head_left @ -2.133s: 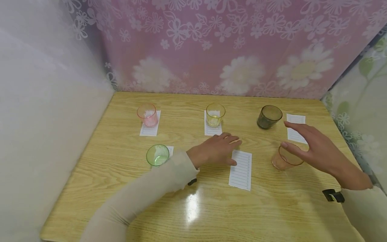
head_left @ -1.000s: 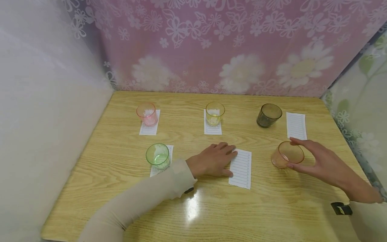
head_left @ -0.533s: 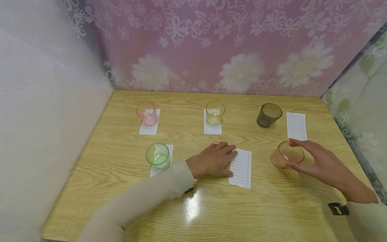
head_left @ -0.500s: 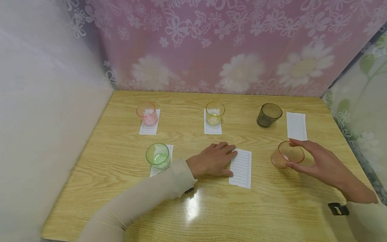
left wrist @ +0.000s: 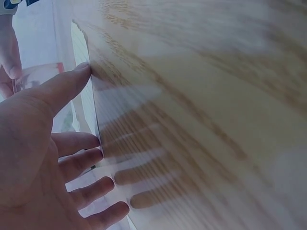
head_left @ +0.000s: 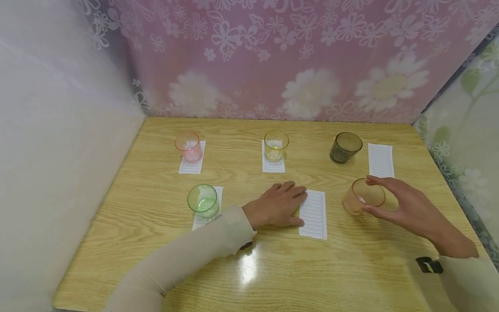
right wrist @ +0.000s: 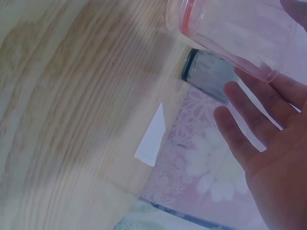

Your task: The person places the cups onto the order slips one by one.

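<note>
My right hand [head_left: 409, 208] pinches a peach-orange glass cup [head_left: 356, 201] at its rim, thumb on the near side and fingers on the far side. In the right wrist view the same cup [right wrist: 240, 38] appears with its base close over the wood, while the other fingers spread free. My left hand [head_left: 277, 206] lies with fingers extended, its fingertips and thumb at the left edge of a lined paper slip [head_left: 313, 214]. Up close in the left wrist view, the thumb tip of that hand [left wrist: 29, 124] meets the slip's edge [left wrist: 86, 96].
Behind the peach cup stand a dark grey cup [head_left: 345, 149] and a lined slip [head_left: 380, 159] beside it. A yellow cup [head_left: 276, 147], a pink cup [head_left: 189, 148] and a green cup [head_left: 202, 203] each stand on a slip. Curtains border the wooden table [head_left: 273, 268].
My right hand has come down onto the peach cup's rim and the cup has shifted slightly left. My left hand has settled at the slip's edge, and the slip now lies a little straighter.
</note>
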The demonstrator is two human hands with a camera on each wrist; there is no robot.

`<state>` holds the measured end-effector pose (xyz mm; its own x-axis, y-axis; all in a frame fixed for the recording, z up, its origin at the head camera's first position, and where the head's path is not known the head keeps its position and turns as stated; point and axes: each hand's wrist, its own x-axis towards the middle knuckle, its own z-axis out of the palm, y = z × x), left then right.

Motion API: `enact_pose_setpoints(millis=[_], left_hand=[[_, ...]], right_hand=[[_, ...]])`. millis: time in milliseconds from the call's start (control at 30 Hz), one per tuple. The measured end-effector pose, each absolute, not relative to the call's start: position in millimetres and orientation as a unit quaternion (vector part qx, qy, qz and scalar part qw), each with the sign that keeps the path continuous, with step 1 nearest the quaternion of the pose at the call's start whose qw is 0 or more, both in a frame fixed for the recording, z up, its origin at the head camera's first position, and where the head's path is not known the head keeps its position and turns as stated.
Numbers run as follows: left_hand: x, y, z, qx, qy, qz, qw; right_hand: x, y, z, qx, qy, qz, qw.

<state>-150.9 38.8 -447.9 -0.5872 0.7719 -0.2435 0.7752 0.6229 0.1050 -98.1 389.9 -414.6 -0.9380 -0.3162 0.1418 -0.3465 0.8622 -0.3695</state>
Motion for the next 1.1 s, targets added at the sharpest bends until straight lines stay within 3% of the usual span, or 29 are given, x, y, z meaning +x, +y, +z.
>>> enact_pose_setpoints(millis=[733,1100], left_hand=[[-151.0,57.9,-453.7,0.423,0.901,-0.028,0.089],[-153.5,67.0,-454.7,0.413,0.905,-0.030,0.101]], right_hand=[[-106.1,359.0,-411.0,0.208,-0.956,0.203,0.046],[-111.2,344.4,-416.3,0.240,-0.948,0.201,0.062]])
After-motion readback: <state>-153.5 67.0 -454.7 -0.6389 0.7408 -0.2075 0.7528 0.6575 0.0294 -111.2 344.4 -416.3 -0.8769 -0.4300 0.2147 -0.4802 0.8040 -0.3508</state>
